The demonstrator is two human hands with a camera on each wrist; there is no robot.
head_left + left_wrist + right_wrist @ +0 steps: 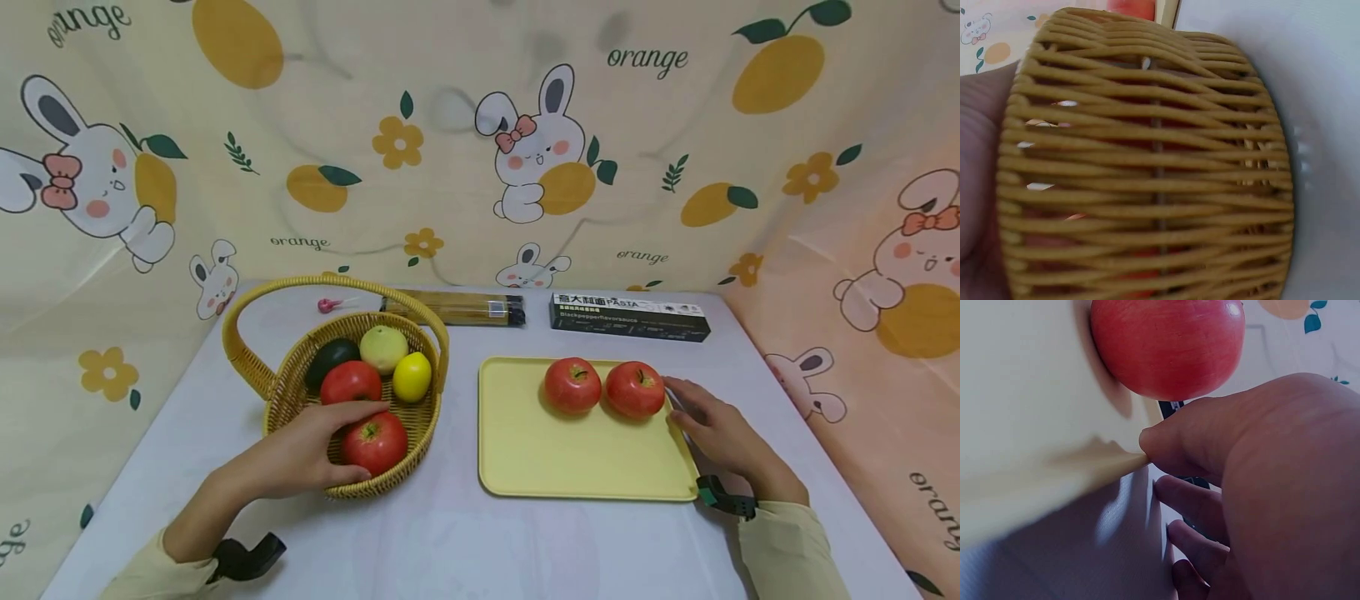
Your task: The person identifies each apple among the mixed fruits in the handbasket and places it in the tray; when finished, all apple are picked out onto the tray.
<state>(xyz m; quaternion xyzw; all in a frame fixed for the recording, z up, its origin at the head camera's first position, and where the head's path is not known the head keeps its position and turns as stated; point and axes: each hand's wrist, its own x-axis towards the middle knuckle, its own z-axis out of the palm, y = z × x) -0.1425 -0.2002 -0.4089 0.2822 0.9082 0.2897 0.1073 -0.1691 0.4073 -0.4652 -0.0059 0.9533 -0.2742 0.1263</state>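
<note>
Yellow tray [525,450] lay right of the wicker basket [281,392], long axis left-right. Two apples on the tray's far right part, the right apple [634,388] just beside the right hand [716,433], which rested fingers relaxed at the tray's right rim, thumb touching it. Left hand [307,454] was curled round the front apple [375,442] inside the basket.
</note>
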